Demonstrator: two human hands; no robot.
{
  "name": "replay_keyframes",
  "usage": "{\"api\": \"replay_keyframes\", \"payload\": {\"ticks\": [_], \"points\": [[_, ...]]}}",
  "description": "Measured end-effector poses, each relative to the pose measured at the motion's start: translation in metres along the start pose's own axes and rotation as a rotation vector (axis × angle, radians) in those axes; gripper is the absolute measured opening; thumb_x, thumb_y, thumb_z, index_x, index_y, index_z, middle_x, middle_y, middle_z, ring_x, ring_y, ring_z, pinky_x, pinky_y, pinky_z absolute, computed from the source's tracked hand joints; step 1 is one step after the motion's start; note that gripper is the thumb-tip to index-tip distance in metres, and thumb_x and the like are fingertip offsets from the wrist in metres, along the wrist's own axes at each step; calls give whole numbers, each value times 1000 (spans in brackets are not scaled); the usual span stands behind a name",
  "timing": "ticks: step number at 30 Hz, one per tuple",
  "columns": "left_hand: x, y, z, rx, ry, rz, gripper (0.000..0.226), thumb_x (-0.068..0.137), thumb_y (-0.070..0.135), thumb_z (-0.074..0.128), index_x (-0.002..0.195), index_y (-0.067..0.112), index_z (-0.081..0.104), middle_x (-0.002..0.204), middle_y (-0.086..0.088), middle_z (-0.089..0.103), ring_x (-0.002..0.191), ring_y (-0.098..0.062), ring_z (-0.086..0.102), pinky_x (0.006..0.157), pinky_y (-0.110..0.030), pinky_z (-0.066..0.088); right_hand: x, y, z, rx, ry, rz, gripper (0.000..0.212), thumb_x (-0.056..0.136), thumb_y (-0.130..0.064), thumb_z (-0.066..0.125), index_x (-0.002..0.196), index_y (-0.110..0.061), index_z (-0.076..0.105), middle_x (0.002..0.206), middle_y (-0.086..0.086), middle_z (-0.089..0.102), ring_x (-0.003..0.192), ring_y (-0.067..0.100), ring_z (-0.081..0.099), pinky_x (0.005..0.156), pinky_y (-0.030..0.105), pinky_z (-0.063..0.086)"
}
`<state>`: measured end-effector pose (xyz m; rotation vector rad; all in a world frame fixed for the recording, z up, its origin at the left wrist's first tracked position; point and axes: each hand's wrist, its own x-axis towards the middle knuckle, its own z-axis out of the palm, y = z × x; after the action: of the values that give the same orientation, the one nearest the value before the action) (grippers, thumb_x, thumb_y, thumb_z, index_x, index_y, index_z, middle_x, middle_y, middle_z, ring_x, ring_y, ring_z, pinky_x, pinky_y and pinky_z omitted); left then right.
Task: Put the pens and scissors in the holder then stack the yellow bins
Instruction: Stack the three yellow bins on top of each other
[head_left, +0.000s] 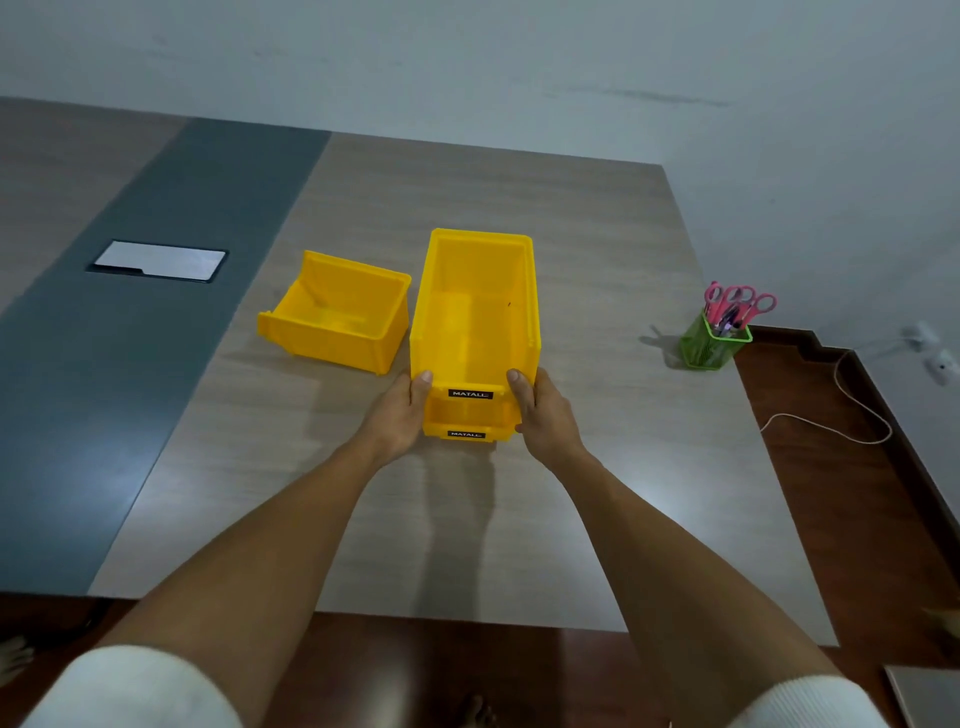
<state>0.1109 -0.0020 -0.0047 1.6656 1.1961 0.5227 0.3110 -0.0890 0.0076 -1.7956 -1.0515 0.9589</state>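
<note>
Two yellow bins stand stacked in the middle of the table: the upper bin (475, 312) sits on the lower bin (465, 427), whose labelled front lip shows beneath it. My left hand (402, 415) grips the front left corner of the upper bin and my right hand (543, 413) grips its front right corner. A third yellow bin (337, 312) lies alone on the table just left of the stack, its open front turned to the left. The green mesh holder (714, 345) stands at the table's right edge with pink-handled scissors (737, 301) and pens inside.
The wooden table (467, 519) has a dark grey strip on its left with a flat cable hatch (158, 261) set into it. A white cable (852, 410) loops on the floor to the right. My bare feet show below the table's near edge.
</note>
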Motion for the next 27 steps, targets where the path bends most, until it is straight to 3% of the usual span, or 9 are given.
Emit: {"api": "replay_keyframes", "payload": {"ticks": [5,7,10,12,14,16,18,22,27], "points": [[1,-4,1,-26,27,3,52,104,52,30,143,22,47,137,0,59,123,-19,55,97,-34,43,2,-1,-1,41,12,-10,42,98,-66,40,125,-35,51,120,-2,65,108,23,66,89,48,58],[-3,1,1,-68,36,-12,55,103,58,30,146,26,45,141,4,56,129,-16,51,101,-33,40,0,-1,-3,75,-8,20,64,96,-70,40,141,-26,46,134,-3,62,119,21,62,94,40,56],[-13,16,-8,-164,75,-6,60,100,65,29,151,34,39,147,19,44,133,-4,41,110,-32,33,-5,-7,-6,64,60,18,95,83,-89,33,153,-24,34,147,2,54,128,23,57,103,48,50],[-13,24,-18,-219,185,14,55,98,67,33,136,34,55,137,11,58,127,-13,52,105,-39,42,-5,-18,-11,18,186,-73,81,90,-82,31,139,-18,48,129,8,63,115,22,62,94,47,54],[-14,31,-36,-183,330,18,36,102,51,44,113,23,65,113,0,67,106,-19,61,88,-36,46,-5,-38,-16,9,340,-177,51,103,-58,37,117,-13,58,106,10,64,95,20,61,82,47,54],[-5,31,-51,-57,406,-6,30,101,32,54,120,11,65,114,-8,68,102,-22,61,84,-32,44,5,-53,-23,-31,462,-228,32,106,-36,42,111,-12,62,103,8,64,92,19,59,80,44,53],[0,31,-74,48,435,2,33,100,23,57,127,6,64,116,-13,70,104,-27,64,85,-32,47,10,-75,-25,-53,542,-258,27,105,-25,46,119,-9,63,114,8,64,100,17,57,83,33,49],[11,35,-117,153,453,36,32,98,19,57,125,6,66,115,-11,70,101,-21,64,85,-24,43,23,-125,-10,-37,556,-358,27,100,-19,47,119,-10,64,111,6,66,100,23,63,86,45,55],[31,20,-164,244,393,59,32,97,21,56,125,8,66,122,-11,69,106,-23,64,90,-26,44,33,-183,42,35,431,-378,23,100,-15,47,118,-14,62,88,0,67,73,21,71,62,45,60]]}}
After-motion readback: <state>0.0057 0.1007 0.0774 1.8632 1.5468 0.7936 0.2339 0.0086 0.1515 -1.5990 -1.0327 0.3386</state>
